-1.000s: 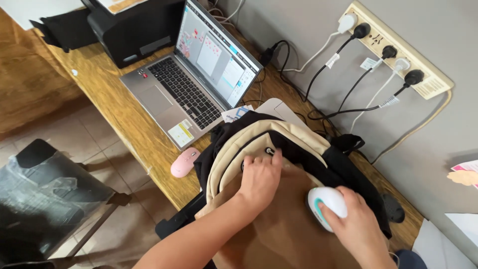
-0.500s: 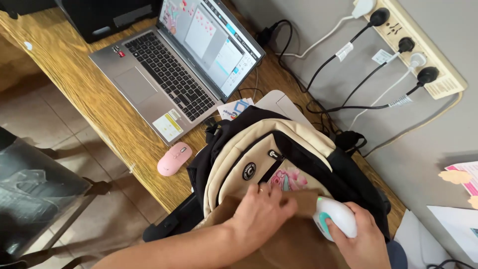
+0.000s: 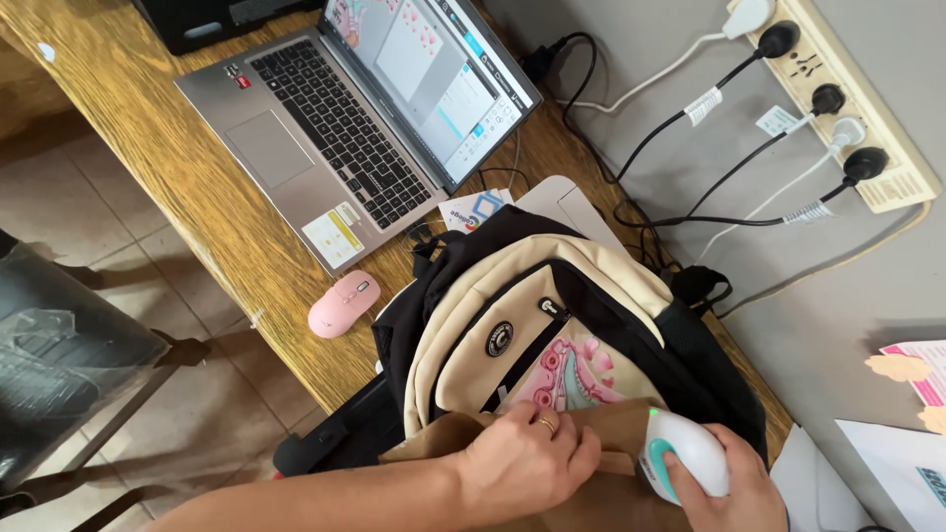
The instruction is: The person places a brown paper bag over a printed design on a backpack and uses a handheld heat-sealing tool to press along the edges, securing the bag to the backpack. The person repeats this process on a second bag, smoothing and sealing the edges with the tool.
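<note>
from the head view, the left hand (image 3: 527,458) is pressing down, fingers curled, on a brown paper sheet (image 3: 443,438) that is lying over the lower front of a beige and black backpack (image 3: 512,305). the right hand (image 3: 724,483) is closing around a small white scanner with teal trim (image 3: 685,455), just beside the paper's edge. the backpack is resting on the wooden desk (image 3: 177,177), near its front edge. a pink mouse (image 3: 343,303) is lying just left of it, and an open laptop (image 3: 355,118) is sitting further back.
</note>
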